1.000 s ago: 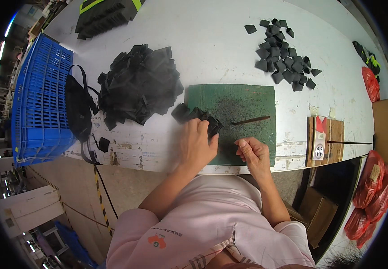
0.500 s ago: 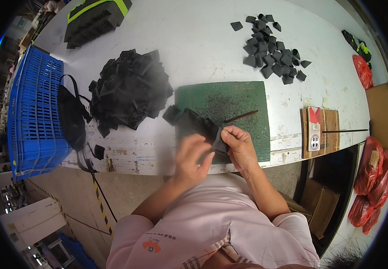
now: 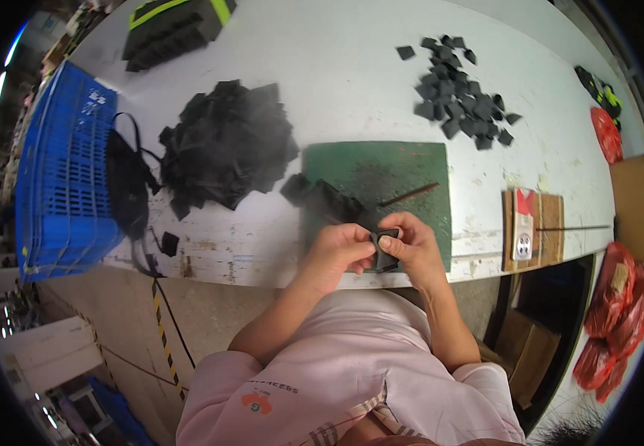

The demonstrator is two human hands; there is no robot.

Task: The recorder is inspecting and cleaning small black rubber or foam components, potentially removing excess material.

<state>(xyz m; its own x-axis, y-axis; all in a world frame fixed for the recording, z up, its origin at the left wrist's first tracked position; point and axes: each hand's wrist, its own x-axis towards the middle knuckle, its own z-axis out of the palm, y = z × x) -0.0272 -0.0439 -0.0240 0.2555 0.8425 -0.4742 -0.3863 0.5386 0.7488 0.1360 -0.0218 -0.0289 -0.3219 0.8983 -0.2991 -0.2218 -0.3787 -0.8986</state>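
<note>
Above the near edge of a green cutting mat (image 3: 426, 160), both my hands grip one small black folded piece (image 3: 387, 253), which looks like fabric or foam. My left hand (image 3: 340, 256) pinches its left side. On its right, my right hand (image 3: 417, 256) has the thumb pressed against the face. More black pieces (image 3: 329, 199) lie overlapped on the mat just beyond my left hand. A thin dark brown stick (image 3: 411, 193) rests slantwise there among black crumbs.
Left of the mat is a big heap of flat black pieces (image 3: 225, 149). Smaller folded black pieces (image 3: 456, 97) lie scattered at the far right. A blue plastic crate (image 3: 69, 178) and a black bag (image 3: 126, 186) are leftward; a wooden board (image 3: 552, 230) is at right.
My left hand has moved right and now grips the black piece with my right hand. The piece is lower and nearer me, apart from the overlapped pieces. The view has shifted slightly.
</note>
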